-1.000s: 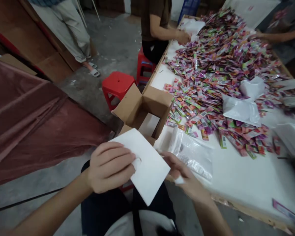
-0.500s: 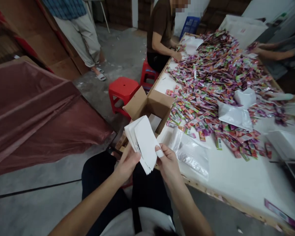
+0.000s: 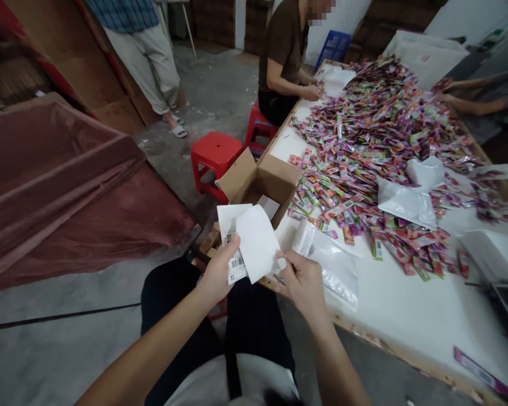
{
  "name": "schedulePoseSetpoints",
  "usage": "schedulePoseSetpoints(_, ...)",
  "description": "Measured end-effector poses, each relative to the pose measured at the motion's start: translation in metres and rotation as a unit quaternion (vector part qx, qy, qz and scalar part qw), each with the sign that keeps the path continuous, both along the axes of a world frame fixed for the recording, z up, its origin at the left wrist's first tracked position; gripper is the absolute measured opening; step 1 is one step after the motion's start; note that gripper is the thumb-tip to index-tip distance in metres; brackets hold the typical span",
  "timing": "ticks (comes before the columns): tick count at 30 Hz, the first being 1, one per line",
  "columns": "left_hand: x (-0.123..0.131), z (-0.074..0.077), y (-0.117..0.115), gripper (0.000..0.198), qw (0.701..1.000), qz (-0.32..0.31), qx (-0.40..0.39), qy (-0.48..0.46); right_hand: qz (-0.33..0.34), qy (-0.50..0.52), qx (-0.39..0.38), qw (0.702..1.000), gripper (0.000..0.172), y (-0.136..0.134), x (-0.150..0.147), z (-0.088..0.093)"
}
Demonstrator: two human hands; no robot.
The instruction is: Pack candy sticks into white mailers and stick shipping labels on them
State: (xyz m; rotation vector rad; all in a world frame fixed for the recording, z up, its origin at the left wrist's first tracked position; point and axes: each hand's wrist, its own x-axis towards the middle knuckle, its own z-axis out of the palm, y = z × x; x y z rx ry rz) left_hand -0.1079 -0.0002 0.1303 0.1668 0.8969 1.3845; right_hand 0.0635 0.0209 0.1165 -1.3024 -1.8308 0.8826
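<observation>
My left hand [image 3: 220, 270] grips white barcode labels [image 3: 236, 265], its thumb pressed on the printed top one. A blank white sheet [image 3: 258, 242] lies across them, face hidden, and my right hand [image 3: 301, 276] pinches its right edge between thumb and fingers. Something white covers the right thumb's tip, perhaps a wrap. Just beyond the papers stands an open cardboard box [image 3: 279, 176], with something white inside. To the right of my right hand, a clear plastic bag [image 3: 332, 265] lies on the white table [image 3: 406, 304].
Small colourful sachets [image 3: 364, 158] are heaped over the table, with white pouches [image 3: 406, 203] on top. A person in brown [image 3: 281, 56] sits at the far left side; another person's arms [image 3: 478, 96] reach in from the right. A red stool [image 3: 217, 155] stands beyond the box.
The papers in my hands have fanned apart: the blank sheet has shifted right with my right hand, uncovering printed barcodes under my left thumb. The view has shifted slightly.
</observation>
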Motion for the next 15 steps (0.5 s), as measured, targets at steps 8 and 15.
schedulePoseSetpoints(8,-0.031,0.010,0.002,0.056,0.974,-0.163,-0.010,0.159,-0.110,0.436,-0.153,0.880,0.036,0.020,0.030,-0.001)
schedulePoseSetpoints(15,-0.064,0.014,-0.012,0.069,0.881,-0.409,0.003,0.238,-0.032,0.364,0.057,0.929,0.050,0.017,0.038,0.016)
